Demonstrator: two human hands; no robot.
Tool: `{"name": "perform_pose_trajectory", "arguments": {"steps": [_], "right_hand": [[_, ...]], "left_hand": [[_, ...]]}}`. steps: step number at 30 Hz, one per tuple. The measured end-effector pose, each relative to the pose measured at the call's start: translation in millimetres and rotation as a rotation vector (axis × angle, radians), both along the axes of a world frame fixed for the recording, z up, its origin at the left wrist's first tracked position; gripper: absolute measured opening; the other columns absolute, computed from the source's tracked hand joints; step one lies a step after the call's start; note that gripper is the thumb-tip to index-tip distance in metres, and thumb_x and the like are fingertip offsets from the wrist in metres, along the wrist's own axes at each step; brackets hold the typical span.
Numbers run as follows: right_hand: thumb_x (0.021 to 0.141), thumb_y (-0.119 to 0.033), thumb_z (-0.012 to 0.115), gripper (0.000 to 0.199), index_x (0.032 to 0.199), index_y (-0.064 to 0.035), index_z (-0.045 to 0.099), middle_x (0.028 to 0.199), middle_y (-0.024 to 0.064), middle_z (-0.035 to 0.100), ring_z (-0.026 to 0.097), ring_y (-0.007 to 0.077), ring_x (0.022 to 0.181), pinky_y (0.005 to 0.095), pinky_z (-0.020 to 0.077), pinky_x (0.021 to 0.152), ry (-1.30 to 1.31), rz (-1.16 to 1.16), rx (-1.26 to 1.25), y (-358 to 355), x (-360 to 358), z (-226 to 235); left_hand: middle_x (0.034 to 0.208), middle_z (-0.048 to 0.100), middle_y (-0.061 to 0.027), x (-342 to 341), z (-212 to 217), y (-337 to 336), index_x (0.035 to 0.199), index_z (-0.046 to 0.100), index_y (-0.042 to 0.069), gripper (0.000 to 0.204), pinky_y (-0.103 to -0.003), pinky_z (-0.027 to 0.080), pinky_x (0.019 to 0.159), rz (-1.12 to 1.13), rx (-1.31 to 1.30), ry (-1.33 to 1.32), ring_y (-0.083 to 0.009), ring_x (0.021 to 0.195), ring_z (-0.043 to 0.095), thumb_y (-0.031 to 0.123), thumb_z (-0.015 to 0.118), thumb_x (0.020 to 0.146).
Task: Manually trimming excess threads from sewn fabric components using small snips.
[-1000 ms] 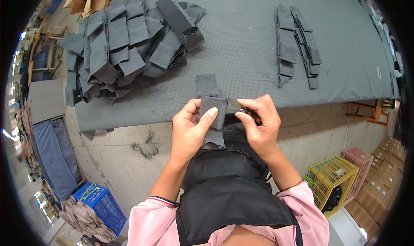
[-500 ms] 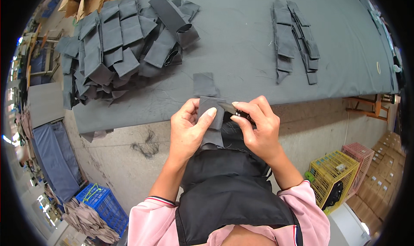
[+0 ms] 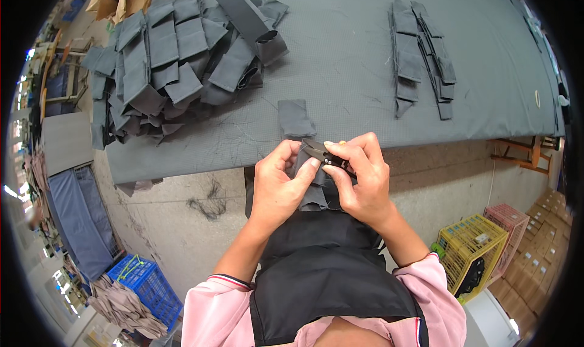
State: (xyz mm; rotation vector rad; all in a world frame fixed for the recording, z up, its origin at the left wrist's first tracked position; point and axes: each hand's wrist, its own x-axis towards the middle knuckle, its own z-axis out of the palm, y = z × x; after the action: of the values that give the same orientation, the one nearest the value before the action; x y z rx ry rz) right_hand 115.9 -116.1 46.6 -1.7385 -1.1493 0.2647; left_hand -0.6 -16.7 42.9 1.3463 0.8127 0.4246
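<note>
At the table's near edge, my left hand [image 3: 277,185] pinches a dark grey fabric strip [image 3: 314,198] between thumb and fingers. Its lower end hangs in front of my black apron. Closed around black thread snips [image 3: 323,156], my right hand [image 3: 365,179] holds their blades against the strip beside my left thumb. The thumb and fabric partly hide the blade tips. Just beyond my hands a grey fabric piece [image 3: 295,117] lies flat on the table; whether it joins the held strip I cannot tell.
A large heap of folded grey strips [image 3: 164,58] covers the left of the cloth-covered table [image 3: 340,55]. Two narrow stacks [image 3: 406,58] lie at right. Below stand a blue crate [image 3: 149,286], a yellow crate [image 3: 471,249] and cardboard boxes [image 3: 538,255]. Loose thread [image 3: 210,204] lies on the floor.
The snips and my right hand have moved slightly left, onto the strip near my left thumb. My left hand has shifted a little right and turned the strip.
</note>
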Motion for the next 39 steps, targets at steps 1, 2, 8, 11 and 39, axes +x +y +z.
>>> {"name": "perform_pose_trajectory", "arguments": {"steps": [1, 2, 8, 11, 39], "right_hand": [[0.067, 0.002, 0.070, 0.036, 0.102, -0.0022, 0.061, 0.081, 0.0094, 0.051, 0.055, 0.0201, 0.055, 0.0302, 0.0447, 0.048, -0.058, -0.005, 0.021, 0.8, 0.2, -1.9], [0.066, 0.002, 0.070, 0.037, 0.102, -0.0018, 0.062, 0.080, 0.0091, 0.051, 0.055, 0.0201, 0.055, 0.0304, 0.0449, 0.048, -0.116, -0.010, 0.043, 0.9, 0.2, -2.8], [0.064, 0.001, 0.071, 0.038, 0.101, -0.0012, 0.062, 0.076, 0.0076, 0.051, 0.055, 0.0200, 0.056, 0.0304, 0.0453, 0.049, -0.288, -0.015, 0.026, -1.8, -1.5, -5.6], [0.065, 0.002, 0.070, 0.036, 0.100, -0.0015, 0.062, 0.076, 0.0084, 0.051, 0.055, 0.0205, 0.057, 0.0297, 0.0457, 0.049, -0.241, -0.043, 0.015, -2.2, -3.8, -2.6], [0.089, -0.019, 0.061, 0.015, 0.085, -0.0070, 0.053, 0.066, -0.0057, 0.046, 0.036, 0.0001, 0.058, 0.0179, 0.0295, 0.046, 1.341, -0.010, -0.038, 38.0, 9.6, -30.1]], "left_hand": [[0.072, 0.060, -0.0007, -0.1, -1.3, -0.8, 0.090, 0.060, -0.002, 0.012, -0.021, 0.043, 0.059, 0.009, 0.022, 0.002, -0.0042, 0.065, 0.049, 0.004, 0.065, 0.081], [0.072, 0.060, -0.0007, -0.6, -3.2, -1.1, 0.090, 0.060, -0.002, 0.012, -0.021, 0.043, 0.059, 0.007, 0.020, 0.002, -0.0042, 0.065, 0.049, 0.004, 0.065, 0.081], [0.070, 0.060, -0.0042, 1.4, -1.2, -2.8, 0.087, 0.058, -0.002, 0.012, -0.023, 0.044, 0.059, -0.007, 0.123, 0.032, -0.0078, 0.061, 0.052, 0.004, 0.066, 0.080], [0.069, 0.060, -0.0049, 3.6, 2.5, -4.3, 0.086, 0.058, -0.002, 0.011, -0.024, 0.044, 0.058, 0.004, 0.149, 0.038, -0.0087, 0.061, 0.054, 0.004, 0.065, 0.081], [0.096, 0.063, -0.0026, 0.2, -9.5, 12.3, 0.109, 0.059, 0.000, 0.027, -0.024, 0.046, 0.078, -0.025, -0.421, 0.073, -0.0087, 0.086, 0.056, 0.019, 0.062, 0.089]]}}
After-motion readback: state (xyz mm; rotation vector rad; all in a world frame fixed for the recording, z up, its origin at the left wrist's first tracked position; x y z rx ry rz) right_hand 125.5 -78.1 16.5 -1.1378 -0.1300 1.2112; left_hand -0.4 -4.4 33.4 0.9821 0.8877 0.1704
